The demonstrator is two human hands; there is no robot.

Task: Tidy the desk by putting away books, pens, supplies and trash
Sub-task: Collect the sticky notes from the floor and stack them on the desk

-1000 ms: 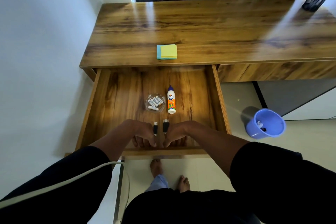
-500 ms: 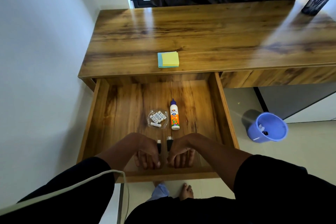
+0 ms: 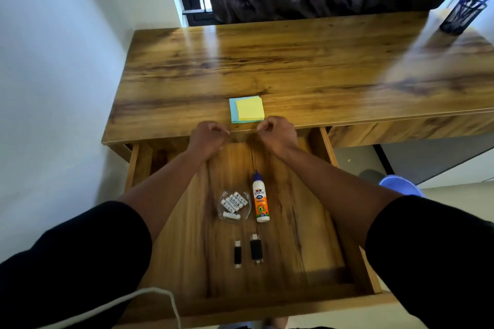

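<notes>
A yellow-and-blue sticky note pad (image 3: pixel 247 109) lies near the front edge of the wooden desk (image 3: pixel 294 67). My left hand (image 3: pixel 208 139) and my right hand (image 3: pixel 278 136) hover at that edge, just below the pad on either side, fingers curled and holding nothing. Below them is the open drawer (image 3: pixel 294 299). It holds a white glue bottle (image 3: pixel 260 200), a clear dish of small batteries (image 3: pixel 235 205) and two black USB sticks (image 3: pixel 238 254) (image 3: pixel 256 248) lying side by side.
A black mesh pen holder (image 3: pixel 462 14) with pens stands at the desk's far right corner. A blue bin (image 3: pixel 401 185) sits on the floor right of the drawer. A wall runs along the left, and a white cable (image 3: pixel 160 299) crosses my left sleeve.
Both hands let go of the two USB sticks in the drawer's front and moved up to the desk edge by the sticky notes. The camera view shifted forward.
</notes>
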